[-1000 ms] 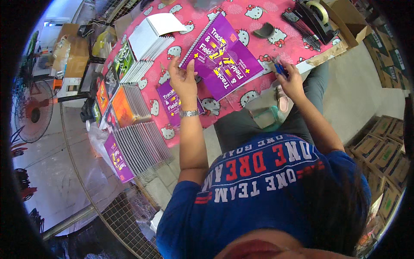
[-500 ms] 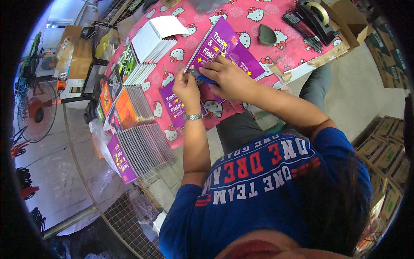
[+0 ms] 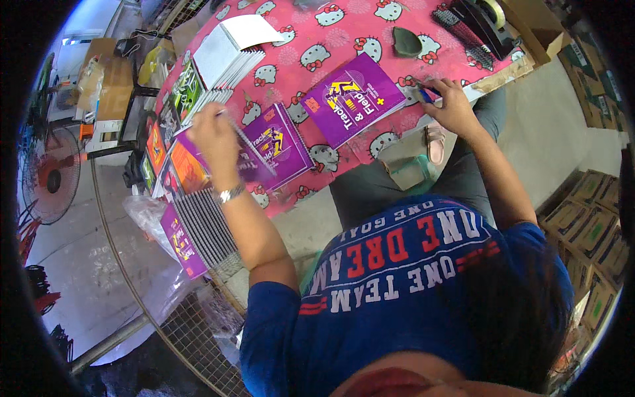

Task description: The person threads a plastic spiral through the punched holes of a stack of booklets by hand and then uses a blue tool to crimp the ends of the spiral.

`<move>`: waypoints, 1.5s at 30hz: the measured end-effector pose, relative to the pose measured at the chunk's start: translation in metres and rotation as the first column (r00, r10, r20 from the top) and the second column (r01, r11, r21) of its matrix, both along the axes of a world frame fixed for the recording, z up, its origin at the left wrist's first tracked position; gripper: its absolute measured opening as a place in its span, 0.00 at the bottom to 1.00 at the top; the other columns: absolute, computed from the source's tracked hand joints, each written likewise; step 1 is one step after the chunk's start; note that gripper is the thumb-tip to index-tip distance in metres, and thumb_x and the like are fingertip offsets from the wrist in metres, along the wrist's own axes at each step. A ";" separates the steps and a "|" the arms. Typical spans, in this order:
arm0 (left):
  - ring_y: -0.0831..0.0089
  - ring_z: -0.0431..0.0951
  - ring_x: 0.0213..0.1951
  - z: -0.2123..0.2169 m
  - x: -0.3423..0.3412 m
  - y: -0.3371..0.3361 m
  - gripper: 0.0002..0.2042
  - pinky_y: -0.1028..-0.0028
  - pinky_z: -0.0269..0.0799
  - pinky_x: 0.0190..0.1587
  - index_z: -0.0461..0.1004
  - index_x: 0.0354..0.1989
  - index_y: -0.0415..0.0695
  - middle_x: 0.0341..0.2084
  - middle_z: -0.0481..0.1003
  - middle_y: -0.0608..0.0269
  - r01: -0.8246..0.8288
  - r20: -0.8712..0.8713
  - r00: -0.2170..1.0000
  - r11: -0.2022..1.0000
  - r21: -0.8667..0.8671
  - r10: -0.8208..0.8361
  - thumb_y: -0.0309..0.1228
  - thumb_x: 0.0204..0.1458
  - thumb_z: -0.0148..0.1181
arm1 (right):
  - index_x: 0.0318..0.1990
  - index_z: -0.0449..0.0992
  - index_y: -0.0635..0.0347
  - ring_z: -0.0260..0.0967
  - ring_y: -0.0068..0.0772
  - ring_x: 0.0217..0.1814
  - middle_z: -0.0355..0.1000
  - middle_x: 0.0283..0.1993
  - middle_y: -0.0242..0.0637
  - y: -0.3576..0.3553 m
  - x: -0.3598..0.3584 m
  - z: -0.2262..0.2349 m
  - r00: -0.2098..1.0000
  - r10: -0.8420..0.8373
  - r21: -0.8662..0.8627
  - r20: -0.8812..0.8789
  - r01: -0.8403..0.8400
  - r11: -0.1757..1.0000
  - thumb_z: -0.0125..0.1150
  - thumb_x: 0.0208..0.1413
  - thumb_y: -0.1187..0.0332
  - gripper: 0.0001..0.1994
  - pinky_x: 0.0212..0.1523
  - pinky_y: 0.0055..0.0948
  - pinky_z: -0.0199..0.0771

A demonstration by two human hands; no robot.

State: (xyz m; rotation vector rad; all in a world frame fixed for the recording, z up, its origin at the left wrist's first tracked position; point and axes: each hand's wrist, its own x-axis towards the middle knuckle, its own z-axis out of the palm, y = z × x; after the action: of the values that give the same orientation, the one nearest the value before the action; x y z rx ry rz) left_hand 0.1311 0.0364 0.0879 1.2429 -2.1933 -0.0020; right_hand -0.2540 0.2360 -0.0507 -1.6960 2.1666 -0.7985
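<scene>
My left hand [image 3: 215, 139], smeared by motion, is closed on a purple spiral notebook [image 3: 250, 159] at the table's left side. That notebook overlaps another purple spiral notebook [image 3: 289, 149] lying flat. At the table's front right, my right hand [image 3: 453, 109] is closed round a blue-handled tool [image 3: 431, 94], mostly hidden by the fingers; it looks like pliers. Between my hands lies a purple-covered booklet [image 3: 354, 99], with no coil seen along its edge.
Stacks of white-paged notebooks [image 3: 228, 56] and purple coil-bound notebooks [image 3: 202, 228] stand on the left. A dark green lump [image 3: 407, 43], black wire coils [image 3: 463, 36] and a tape dispenser [image 3: 486, 26] lie at the back right. A fan [image 3: 54, 178] stands far left.
My left hand has carried the spiral notebook from the table's middle to the left. My right hand has moved right, away from it, with the blue-handled tool. The purple booklet now shows fully.
</scene>
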 end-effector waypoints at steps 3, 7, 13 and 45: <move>0.55 0.76 0.39 -0.076 -0.008 -0.032 0.06 0.60 0.66 0.45 0.78 0.32 0.52 0.26 0.77 0.56 -0.161 0.219 0.971 0.932 0.325 0.091 0.33 0.47 0.55 | 0.51 0.71 0.58 0.65 0.54 0.49 0.68 0.48 0.48 0.009 -0.010 -0.048 0.996 -0.052 -0.083 -0.074 0.046 0.995 0.66 0.39 0.67 0.26 0.51 0.44 0.67; 0.55 0.73 0.49 -0.135 -0.030 -0.045 0.14 0.60 0.66 0.53 0.75 0.44 0.41 0.43 0.75 0.49 -0.028 0.140 0.990 0.926 0.376 -0.027 0.34 0.50 0.57 | 0.51 0.70 0.60 0.66 0.48 0.49 0.67 0.50 0.47 0.011 0.041 -0.022 0.985 -0.142 -0.252 0.096 0.163 0.954 0.66 0.43 0.68 0.24 0.51 0.40 0.67; 0.62 0.72 0.52 -0.127 -0.123 -0.043 0.24 0.67 0.63 0.56 0.72 0.52 0.38 0.53 0.72 0.50 0.224 -0.195 0.975 0.444 0.867 -0.111 0.45 0.56 0.53 | 0.53 0.66 0.56 0.65 0.27 0.50 0.70 0.48 0.32 -0.010 0.131 -0.031 -0.237 -0.202 0.241 0.950 0.148 0.959 0.57 0.57 0.59 0.20 0.55 0.30 0.58; 0.56 0.77 0.43 -0.145 -0.171 -0.007 0.11 0.65 0.70 0.47 0.77 0.41 0.39 0.38 0.77 0.51 0.384 0.169 0.866 0.842 0.379 -0.471 0.28 0.51 0.59 | 0.43 0.76 0.57 0.72 0.49 0.45 0.72 0.42 0.46 -0.088 -0.153 -0.060 0.794 -0.324 -0.195 -0.514 0.259 0.946 0.56 0.50 0.66 0.13 0.42 0.46 0.74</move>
State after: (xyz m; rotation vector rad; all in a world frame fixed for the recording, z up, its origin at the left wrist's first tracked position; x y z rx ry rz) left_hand -0.0400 0.0295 -0.0571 0.9191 -2.7500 -0.4383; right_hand -0.4074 0.1476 -0.1102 -1.8348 2.8744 -0.5600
